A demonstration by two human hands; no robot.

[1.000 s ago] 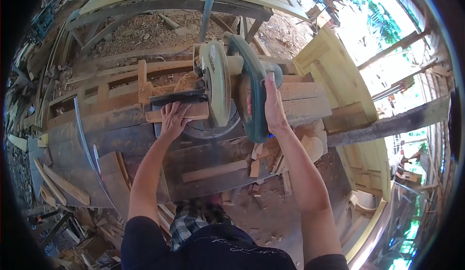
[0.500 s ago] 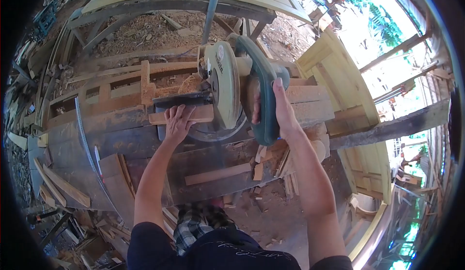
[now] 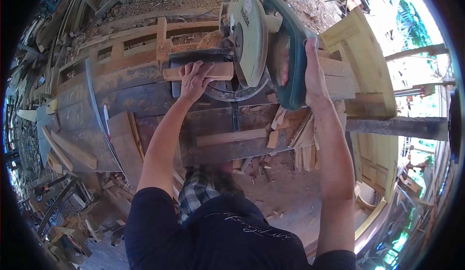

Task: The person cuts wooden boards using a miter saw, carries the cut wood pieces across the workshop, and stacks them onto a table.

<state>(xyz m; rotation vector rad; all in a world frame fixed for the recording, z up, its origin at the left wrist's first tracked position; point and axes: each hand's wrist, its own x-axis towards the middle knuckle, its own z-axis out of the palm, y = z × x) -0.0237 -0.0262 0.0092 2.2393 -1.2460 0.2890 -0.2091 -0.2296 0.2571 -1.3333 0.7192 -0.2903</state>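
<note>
A miter saw point(image 3: 249, 42) with a pale green blade guard and a dark green handle stands on the wooden workbench point(image 3: 145, 95). My right hand point(image 3: 312, 76) is wrapped round the saw's handle, its fingers showing through the opening. On the left side of the saw, my left hand point(image 3: 195, 80) grips a short wooden block point(image 3: 220, 71) against the dark metal fence point(image 3: 201, 55). The block's right end reaches close to the blade guard. Below the guard, part of the round saw base point(image 3: 247, 94) is visible; the blade's lower edge I cannot make out.
A metal ruler point(image 3: 95, 100) and several wood strips point(image 3: 72, 150) lie on the bench's left. One thin strip point(image 3: 232, 137) rests along the front edge, offcuts point(image 3: 273, 137) beside it. A panelled door point(image 3: 361, 61) leans at right. Sawdust and scraps cover the ground.
The camera view has tilted and shifted, so bench and saw appear higher and farther right. Both hands keep their holds; a slotted strip of the saw base now shows below the guard.
</note>
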